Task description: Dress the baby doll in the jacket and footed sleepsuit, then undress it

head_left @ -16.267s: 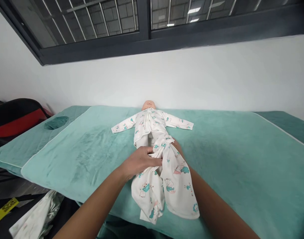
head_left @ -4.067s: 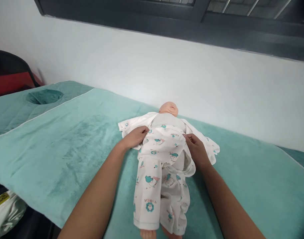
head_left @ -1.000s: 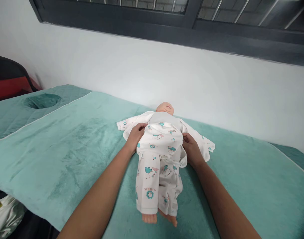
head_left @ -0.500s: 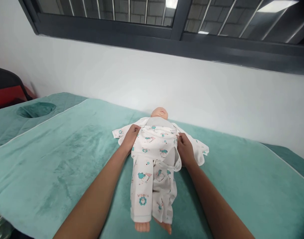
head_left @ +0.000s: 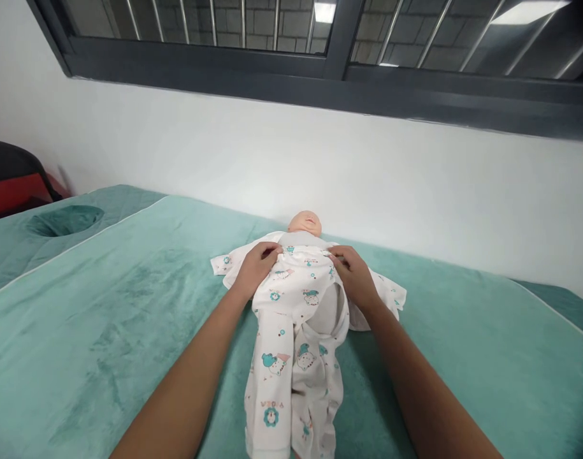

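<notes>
A baby doll (head_left: pixel 304 223) lies on its back, head toward the wall, on a green padded bed cover. White printed baby pants (head_left: pixel 272 347) cover its legs, and their waistband reaches up over the belly. Under them shows a grey-white torso, bare at an opening on the right hip. An unfastened white baby top (head_left: pixel 387 290) lies spread beneath the doll with its sleeves out to both sides. My left hand (head_left: pixel 260 264) pinches the left edge of the waistband. Opposite it, my right hand (head_left: pixel 353 271) grips the waistband's right edge. The doll's feet are mostly cut off by the frame's bottom.
The green cover (head_left: pixel 129 319) spreads to both sides, with a round hole (head_left: pixel 64 220) at the far left. Behind the doll rises a white wall (head_left: pixel 253 153) below a dark-framed, barred window (head_left: pixel 200 64). A black and red chair (head_left: pixel 14 182) stands at the left edge.
Both hands have moved up toward the doll's chest and closer together, drawing the waistband higher. The opening at the right hip shows wider. The view has shifted slightly.
</notes>
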Motion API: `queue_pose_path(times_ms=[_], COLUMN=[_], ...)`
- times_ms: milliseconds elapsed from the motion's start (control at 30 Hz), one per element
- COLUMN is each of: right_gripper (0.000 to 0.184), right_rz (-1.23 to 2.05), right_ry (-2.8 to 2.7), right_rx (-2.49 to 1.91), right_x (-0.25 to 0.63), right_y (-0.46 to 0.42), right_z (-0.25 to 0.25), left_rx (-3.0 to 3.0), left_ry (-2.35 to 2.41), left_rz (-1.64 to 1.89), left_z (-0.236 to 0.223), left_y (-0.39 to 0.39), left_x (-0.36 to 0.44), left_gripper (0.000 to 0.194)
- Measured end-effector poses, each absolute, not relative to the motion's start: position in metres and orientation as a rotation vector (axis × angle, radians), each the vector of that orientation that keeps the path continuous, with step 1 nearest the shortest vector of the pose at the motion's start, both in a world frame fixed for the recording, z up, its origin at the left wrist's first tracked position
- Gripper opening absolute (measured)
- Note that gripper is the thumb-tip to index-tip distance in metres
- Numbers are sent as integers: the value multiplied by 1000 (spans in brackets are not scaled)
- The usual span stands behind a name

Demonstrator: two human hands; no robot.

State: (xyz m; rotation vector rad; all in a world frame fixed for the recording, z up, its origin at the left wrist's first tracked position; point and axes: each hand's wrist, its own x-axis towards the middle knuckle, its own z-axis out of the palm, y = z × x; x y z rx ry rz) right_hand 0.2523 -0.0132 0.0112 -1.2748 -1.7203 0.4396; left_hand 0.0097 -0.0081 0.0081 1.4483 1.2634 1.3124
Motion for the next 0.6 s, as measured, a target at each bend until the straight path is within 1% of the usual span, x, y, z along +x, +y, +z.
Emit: queue_pose_path(times_ms=[67, 167, 233, 300, 467, 533, 600], right_gripper=[20, 21, 21, 20, 20, 18, 16], right_rz=[504, 687, 717, 625, 248, 199, 233], right_ry=[-1781, -1864, -1928, -1992, -2039, -2016, -1998], right_rx=[-1186, -1144, -1128, -1161, -1416, -1474, -1508], right_x=[249, 246, 243, 238, 221, 215, 211], right_y=[-7, 6, 13, 20, 44, 56, 64], right_z=[16, 24, 30, 35, 41, 42, 41], left_rx=[1604, 1744, 1801, 1847, 1834, 1782, 1747], left_ry=[1209, 1166, 1181, 1235, 1508, 1594, 1648], left_rz=[1229, 1118, 1075, 1073, 1155, 1172, 1189], left_z=[18, 29, 33, 33, 23, 17, 11], left_y=[-9, -7, -5, 0, 20, 28, 35], left_x=[8, 7, 8, 10, 13, 14, 14], left_gripper=[19, 23, 27, 30, 25, 25, 23])
